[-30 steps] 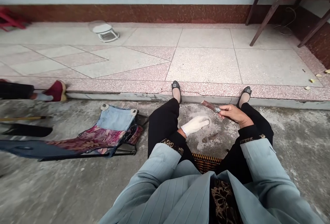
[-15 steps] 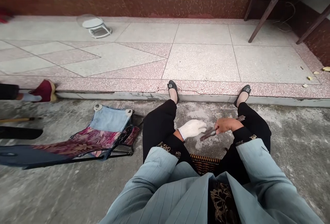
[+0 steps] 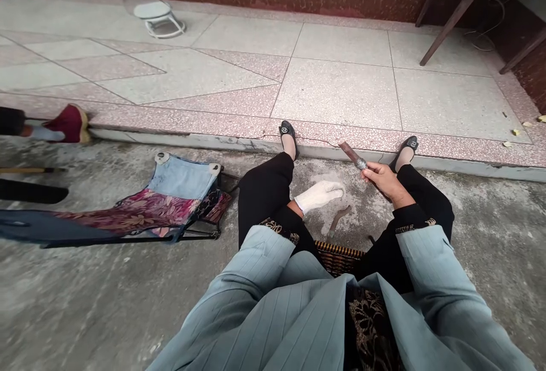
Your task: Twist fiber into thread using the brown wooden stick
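My left hand (image 3: 319,196), in a white knitted glove, is between my knees above the concrete. Its fingers stretch to the right with no object visible in them. My bare right hand (image 3: 385,180) is closed around one end of a brown, flat-ended tool with a silvery wire-like binding (image 3: 353,156). The free end points up and left, towards the step; the end inside my fingers is hidden. Below my left hand a curved brown piece (image 3: 339,220) lies on the ground; its kind cannot be made out. The woven rim of a wicker seat or basket (image 3: 339,258) shows between my legs.
To my left stands a folding chair (image 3: 170,206) with patched fabric. Further left is another person's red shoe (image 3: 71,123). My feet rest on a tiled step (image 3: 239,123). A small white stool (image 3: 157,15) and a wooden table's legs (image 3: 454,21) stand beyond.
My right hand has lifted and turned the tool away from my left hand, its free end now upward. The curved piece now shows on the ground. My gloved hand stays nearly in place; the view tilts down.
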The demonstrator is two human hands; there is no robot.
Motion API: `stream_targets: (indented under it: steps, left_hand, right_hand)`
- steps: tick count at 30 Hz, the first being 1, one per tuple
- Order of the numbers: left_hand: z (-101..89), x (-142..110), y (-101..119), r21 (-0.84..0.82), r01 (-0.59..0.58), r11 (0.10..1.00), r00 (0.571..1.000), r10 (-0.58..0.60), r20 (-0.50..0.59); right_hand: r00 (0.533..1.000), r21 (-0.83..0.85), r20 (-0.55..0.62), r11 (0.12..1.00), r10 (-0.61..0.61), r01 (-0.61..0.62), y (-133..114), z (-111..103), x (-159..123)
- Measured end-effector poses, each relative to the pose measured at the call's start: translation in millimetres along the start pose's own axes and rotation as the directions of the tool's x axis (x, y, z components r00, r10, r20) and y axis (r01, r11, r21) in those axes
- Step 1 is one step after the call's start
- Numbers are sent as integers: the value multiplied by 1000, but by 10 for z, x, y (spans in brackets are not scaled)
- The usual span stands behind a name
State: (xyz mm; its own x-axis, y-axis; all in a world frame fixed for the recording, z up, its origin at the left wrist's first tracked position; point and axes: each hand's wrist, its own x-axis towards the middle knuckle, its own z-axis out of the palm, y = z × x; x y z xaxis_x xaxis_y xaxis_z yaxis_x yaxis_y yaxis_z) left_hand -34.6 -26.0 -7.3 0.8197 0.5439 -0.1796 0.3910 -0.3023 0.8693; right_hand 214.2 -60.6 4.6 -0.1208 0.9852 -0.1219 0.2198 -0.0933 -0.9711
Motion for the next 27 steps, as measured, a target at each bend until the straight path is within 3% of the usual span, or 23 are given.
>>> stream_targets:
  steps: [3, 7, 11, 14, 16, 18, 20, 21, 22, 23, 25, 27]
  left_hand:
    - [-3, -11, 14, 92, -21, 995, 999, 19, 26]
    - [1, 0, 35, 199, -59, 978, 997, 50, 54]
    - [33, 20, 66, 170, -137, 976, 984, 115, 134]
    - [18, 16, 95, 186, -106, 977, 993, 95, 64]
    - [-19, 6, 96, 206, -40, 978, 997, 53, -58]
    - [-61, 1, 64, 190, 24, 982, 987, 7, -161]
    - [-89, 9, -1, 162, 72, 984, 978, -37, -208]
    - [-94, 19, -39, 152, 90, 984, 975, -56, -215]
    - [-92, 32, -76, 141, 107, 984, 971, -73, -229]
    - [-83, 46, -108, 133, 120, 984, 968, -86, -236]
    - [-49, 71, -141, 110, 134, 985, 967, -106, -232]
    - [-1, 82, -129, 99, 119, 988, 984, -105, -141]
  right_hand:
    - [998, -320, -59, 947, 16, -34, 73, 2, 38]
    - [987, -717, -96, 679, 126, -156, 62, 16, 3]
    - [972, -882, -78, 440, 221, -171, -29, 64, -23]
    - [951, -925, 9, 363, 310, -110, -119, 89, -24]
    - [905, -909, 153, 416, 397, -29, -175, 97, -40]
    - [797, -797, 390, 602, 461, 42, -215, 92, -74]
    - [688, -574, 610, 817, 393, 42, -231, 67, -112]
    - [680, -455, 663, 890, 315, 31, -229, 46, -125]
    - [713, -356, 661, 934, 233, 24, -219, 21, -132]
    - [779, -285, 606, 958, 163, 21, -203, -4, -131]
    - [906, -210, 417, 978, 74, 17, -153, -40, -109]
    - [963, -173, 267, 985, 45, 2, -95, -40, -72]
